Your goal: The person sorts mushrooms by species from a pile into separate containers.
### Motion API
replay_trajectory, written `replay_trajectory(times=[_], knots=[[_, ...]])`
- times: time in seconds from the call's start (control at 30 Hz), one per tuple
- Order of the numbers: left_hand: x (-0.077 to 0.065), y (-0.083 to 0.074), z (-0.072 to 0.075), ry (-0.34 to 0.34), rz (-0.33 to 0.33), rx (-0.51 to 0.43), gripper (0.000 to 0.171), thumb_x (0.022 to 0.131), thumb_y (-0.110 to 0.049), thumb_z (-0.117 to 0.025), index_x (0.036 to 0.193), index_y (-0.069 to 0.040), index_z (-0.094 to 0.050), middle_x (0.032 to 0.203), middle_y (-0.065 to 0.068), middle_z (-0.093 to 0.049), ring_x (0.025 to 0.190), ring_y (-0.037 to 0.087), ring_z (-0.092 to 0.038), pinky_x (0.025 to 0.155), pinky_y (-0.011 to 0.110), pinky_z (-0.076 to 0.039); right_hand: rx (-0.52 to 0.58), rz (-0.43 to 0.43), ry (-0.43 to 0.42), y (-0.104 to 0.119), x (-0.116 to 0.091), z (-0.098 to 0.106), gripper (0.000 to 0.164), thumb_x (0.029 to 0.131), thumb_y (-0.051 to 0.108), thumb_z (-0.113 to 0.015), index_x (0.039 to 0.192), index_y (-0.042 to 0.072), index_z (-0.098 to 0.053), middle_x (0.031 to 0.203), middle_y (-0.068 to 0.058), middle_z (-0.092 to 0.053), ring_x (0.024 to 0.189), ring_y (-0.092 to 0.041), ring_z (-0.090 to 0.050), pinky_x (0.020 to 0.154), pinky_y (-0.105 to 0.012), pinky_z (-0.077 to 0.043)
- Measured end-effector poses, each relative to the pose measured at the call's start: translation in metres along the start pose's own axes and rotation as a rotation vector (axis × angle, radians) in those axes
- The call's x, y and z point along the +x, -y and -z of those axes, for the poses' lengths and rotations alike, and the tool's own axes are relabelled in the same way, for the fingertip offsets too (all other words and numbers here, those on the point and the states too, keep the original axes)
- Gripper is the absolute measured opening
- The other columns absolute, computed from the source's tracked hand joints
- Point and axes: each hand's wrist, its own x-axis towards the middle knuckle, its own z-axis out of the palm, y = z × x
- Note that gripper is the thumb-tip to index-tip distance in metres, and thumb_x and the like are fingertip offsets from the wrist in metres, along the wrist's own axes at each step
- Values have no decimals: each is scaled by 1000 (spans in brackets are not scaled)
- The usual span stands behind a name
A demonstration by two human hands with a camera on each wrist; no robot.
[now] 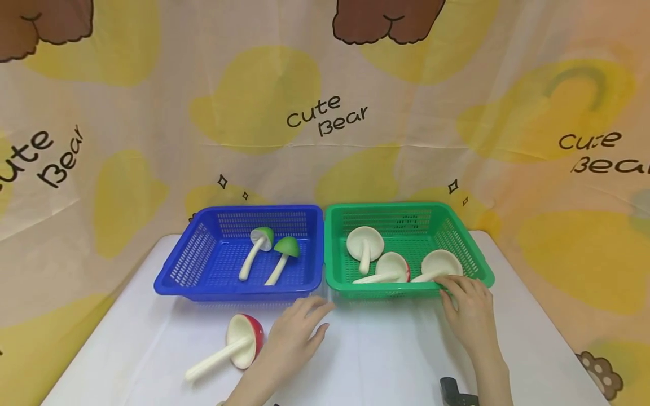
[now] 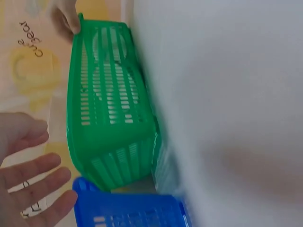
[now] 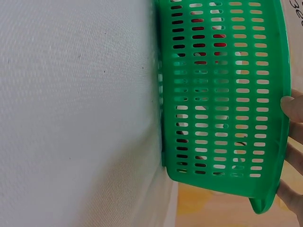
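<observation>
My left hand (image 1: 297, 335) hovers above the table before the two baskets, holding nothing. Its fingers are spread and loosely bent in the left wrist view. Beside that wrist lies a large toy mushroom (image 1: 247, 341) with a red cap and white stem. At the front right of the green basket (image 1: 396, 290), my right hand (image 1: 469, 313) grips the rim, thumb outside and fingertips over the edge. Those fingertips are close to the stem of a white-undersided mushroom (image 1: 442, 263) inside. Two other large mushrooms, one pale (image 1: 367, 242) and one red-edged (image 1: 393, 266), share that basket.
The blue basket (image 1: 238, 290) adjoins the green one on the left and holds two small green-capped mushrooms, one upper (image 1: 262, 239) and one lower (image 1: 288, 248). A black object (image 1: 454, 392) is at the front edge near the right forearm. A printed curtain (image 1: 254, 101) hangs behind.
</observation>
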Motion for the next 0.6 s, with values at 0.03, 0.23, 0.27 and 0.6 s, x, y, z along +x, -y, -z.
replay_trajectory(times=[0.03, 0.23, 0.27, 0.6], knots=[[-3, 3, 2, 10, -4, 6, 37, 82, -21, -74, 118, -23, -65, 112, -5, -64, 102, 14, -62, 84, 31, -54, 0, 0, -2, 0, 0, 0, 31, 73, -7, -74, 101, 7, -71, 98, -13, -69, 100, -36, -55, 89, -60, -36], [-27, 24, 13, 0, -22, 41, 38, 81, -23, -74, 118, -24, -65, 115, -2, -65, 106, 17, -63, 87, 34, -54, 17, 11, -17, 0, 1, -2, 31, 72, -8, -74, 100, 7, -71, 97, -14, -69, 99, -36, -55, 89, -60, -35], [-30, 28, 15, -19, -27, 44, 37, 80, -23, -74, 117, -23, -66, 114, -2, -65, 104, 17, -63, 86, 34, -54, 18, 13, -17, 0, 1, -2, 31, 72, -8, -74, 100, 6, -71, 96, -14, -69, 99, -36, -55, 90, -60, -35], [-58, 51, 27, -195, -15, 89, 49, 104, -43, -29, 108, -16, -69, 103, -1, -66, 89, 16, -63, 82, 32, -41, -2, -8, 5, 1, 0, 0, 31, 73, -7, -74, 101, 7, -71, 98, -14, -69, 101, -37, -55, 92, -62, -34]])
